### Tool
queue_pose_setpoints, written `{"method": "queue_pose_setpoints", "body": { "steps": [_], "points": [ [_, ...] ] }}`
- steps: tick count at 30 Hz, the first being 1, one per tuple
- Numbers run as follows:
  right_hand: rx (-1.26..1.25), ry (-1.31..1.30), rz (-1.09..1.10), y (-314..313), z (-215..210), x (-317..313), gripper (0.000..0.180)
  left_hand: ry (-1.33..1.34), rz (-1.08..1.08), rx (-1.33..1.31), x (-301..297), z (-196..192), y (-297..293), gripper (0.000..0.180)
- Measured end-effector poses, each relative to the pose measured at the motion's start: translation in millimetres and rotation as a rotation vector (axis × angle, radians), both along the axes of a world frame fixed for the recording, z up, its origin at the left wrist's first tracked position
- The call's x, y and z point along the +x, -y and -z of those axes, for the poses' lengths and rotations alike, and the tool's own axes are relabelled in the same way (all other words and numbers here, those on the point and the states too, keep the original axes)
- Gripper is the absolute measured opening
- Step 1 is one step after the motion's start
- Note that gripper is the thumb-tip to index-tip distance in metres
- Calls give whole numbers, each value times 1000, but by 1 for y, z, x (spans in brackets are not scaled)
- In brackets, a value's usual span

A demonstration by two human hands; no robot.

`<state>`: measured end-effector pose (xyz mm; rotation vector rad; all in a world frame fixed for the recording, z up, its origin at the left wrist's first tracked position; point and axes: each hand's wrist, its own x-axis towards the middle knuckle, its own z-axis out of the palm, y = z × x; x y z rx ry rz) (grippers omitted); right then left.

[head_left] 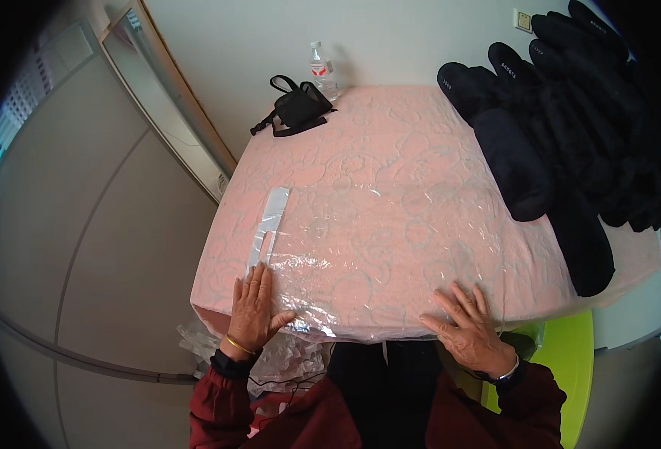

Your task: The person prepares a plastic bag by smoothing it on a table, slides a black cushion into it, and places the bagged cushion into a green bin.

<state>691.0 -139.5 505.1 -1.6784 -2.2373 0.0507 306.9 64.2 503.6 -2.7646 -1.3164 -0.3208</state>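
A large clear plastic bag (pixel 360 254) lies flat on the pink patterned cloth of the table. Along its left end runs a white strip (pixel 273 209) with a long slot, like a hanger tab. My left hand (pixel 253 307) rests on the bag's near left corner, fingers stretched out over the lower end of the strip, thumb pointing right. Flat on the near right part of the plastic is my right hand (pixel 466 329), its fingers spread. Neither hand grips anything.
Dark padded pieces (pixel 517 165) are heaped along the table's right side. A black pouch with straps (pixel 300 105) and a clear bottle (pixel 323 71) stand at the back left. Crumpled clear plastic (pixel 293 367) lies below the near edge, beside a green surface (pixel 573 374).
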Motion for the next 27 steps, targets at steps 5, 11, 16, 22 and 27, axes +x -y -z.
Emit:
{"method": "queue_pose_setpoints", "body": {
  "steps": [5, 11, 16, 22, 27],
  "points": [
    [69, 2, 149, -2, -3, -10, 47, 60, 169, 163, 41, -16, 51, 89],
    [87, -173, 83, -10, -21, -46, 53, 221, 246, 30, 86, -3, 72, 55],
    [15, -307, -126, 1, -32, -39, 57, 342, 338, -37, 99, -8, 64, 38],
    [97, -99, 68, 8, -24, -13, 56, 330, 312, 333, 87, -23, 0, 54],
    [58, -127, -142, 8, -15, -33, 52, 780, 218, -426, 68, -19, 7, 66]
  ]
}}
